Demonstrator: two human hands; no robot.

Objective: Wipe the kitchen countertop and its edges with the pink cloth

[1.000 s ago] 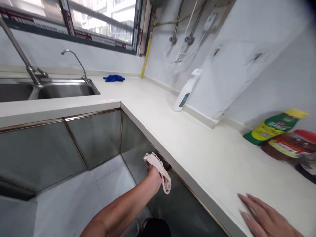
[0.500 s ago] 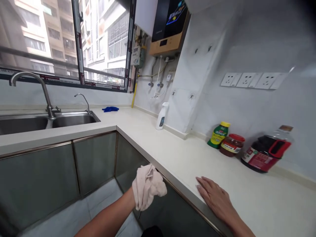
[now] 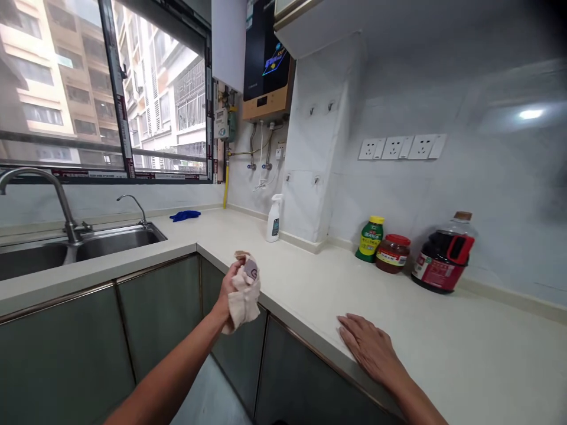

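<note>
Kitchen corner seen from the head camera: a pale pink cloth (image 3: 243, 295) was gripped, bunched, in the left hand (image 3: 230, 284), which was raised in front of the cabinet doors (image 3: 159, 307) just short of the worktop (image 3: 310, 283) edge, the fingers clenched round the fabric while a loose fold hung below the palm. The right hand (image 3: 370, 348) was laid flat, palm down and grasping nothing, on the worktop near its front edge. Against the back wall a green bottle (image 3: 370, 238), a red-lidded jar (image 3: 392, 252) and a dark jug with a red handle (image 3: 443, 255) were stood close together, well apart from both hands; a white spray bottle (image 3: 273, 219) was set further along, a blue rag (image 3: 185, 215) lay near the window corner, and a steel sink (image 3: 88, 245) with two taps was sunk at the left. As a judgement, the hanging fold could be caught on the worktop edge or slip from the grip if the bunch were held loosely. A wide sweep toward the wall could tip the upright bottle or jar. Weight leaned on the flat right hand could slide on a damp surface.
</note>
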